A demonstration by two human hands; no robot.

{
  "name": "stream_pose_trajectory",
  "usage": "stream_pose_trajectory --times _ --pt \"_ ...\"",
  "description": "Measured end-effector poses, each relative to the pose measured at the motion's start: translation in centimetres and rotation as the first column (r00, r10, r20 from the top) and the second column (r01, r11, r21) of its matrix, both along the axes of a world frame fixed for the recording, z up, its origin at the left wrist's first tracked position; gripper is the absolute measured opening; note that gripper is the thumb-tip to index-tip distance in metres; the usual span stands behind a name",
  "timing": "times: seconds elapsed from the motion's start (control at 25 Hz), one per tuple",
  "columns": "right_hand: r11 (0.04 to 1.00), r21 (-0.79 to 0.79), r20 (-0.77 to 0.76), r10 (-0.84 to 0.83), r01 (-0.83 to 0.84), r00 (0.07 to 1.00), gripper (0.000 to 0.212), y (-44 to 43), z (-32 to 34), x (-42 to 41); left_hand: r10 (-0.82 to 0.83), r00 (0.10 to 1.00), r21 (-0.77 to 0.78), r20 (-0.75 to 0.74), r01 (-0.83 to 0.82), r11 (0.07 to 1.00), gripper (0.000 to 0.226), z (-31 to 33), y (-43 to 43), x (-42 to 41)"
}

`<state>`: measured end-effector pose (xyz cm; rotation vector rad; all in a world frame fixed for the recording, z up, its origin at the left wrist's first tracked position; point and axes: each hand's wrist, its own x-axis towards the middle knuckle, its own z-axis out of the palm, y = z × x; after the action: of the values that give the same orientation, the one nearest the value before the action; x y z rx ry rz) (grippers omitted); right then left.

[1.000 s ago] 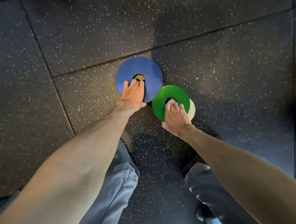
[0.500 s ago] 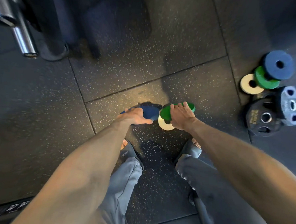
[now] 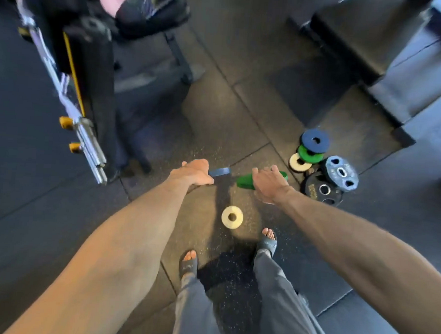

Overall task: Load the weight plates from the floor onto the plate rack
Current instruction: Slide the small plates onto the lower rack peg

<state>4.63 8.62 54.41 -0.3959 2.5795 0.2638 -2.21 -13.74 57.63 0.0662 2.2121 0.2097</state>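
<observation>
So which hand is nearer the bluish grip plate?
Right. The right hand, gripping a green plate, is left of the grip plate; the left hand, gripping a blue plate, farther left.

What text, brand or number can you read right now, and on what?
Nothing reads clearly.
Black plate: pale lettering near its rim, too blurred to read.
Grey-blue plate: faint marks on its face, too blurred to read.
Sandal: small mark on the strap, too small to read.
Blue plate in the left hand, green plate in the right hand, white plate on the floor: no text shows.
</observation>
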Motion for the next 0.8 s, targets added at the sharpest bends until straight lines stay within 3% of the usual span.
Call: stream_pose_trajectory --times 0.16,0.36,0.44,0.56,0.68,0.8 --pt "0.990 0.020 -0.106 -0.133 0.136 0.985 0.034 1.5 7.7 2.9 -0.261 0.963 0.042 -0.069 0.264 0.964 0.033 7.1 3.7 -1.0" --pt "0.875 -0.043 -0.193 -0.481 0.482 0.855 0.029 1.6 14.9 11.6 -0.597 0.780 0.103 -0.190 0.620 0.778 0.036 12.3 9.6 1.2" --pt "0.761 -0.084 -0.189 -0.646 0.643 0.740 0.027 1.2 17.2 17.0 -0.702 0.676 0.129 -0.225 0.735 0.666 0.035 14.8 12.2 4.8" --pt "0.510 -0.182 -0.104 -0.860 0.841 0.499 0.028 0.9 19.5 25.7 -0.833 0.498 0.151 -0.242 0.867 0.475 0.033 17.2 15.6 11.9" --pt "0.273 -0.239 -0.071 -0.962 0.932 0.264 0.030 -0.3 21.1 35.6 -0.926 0.270 0.131 -0.265 0.961 0.243 0.043 18.3 18.3 21.4" --pt "0.022 -0.270 -0.026 -1.000 0.963 0.015 0.026 -2.6 22.1 46.1 -0.963 0.076 0.145 -0.260 0.989 0.039 0.037 19.1 20.1 31.8"
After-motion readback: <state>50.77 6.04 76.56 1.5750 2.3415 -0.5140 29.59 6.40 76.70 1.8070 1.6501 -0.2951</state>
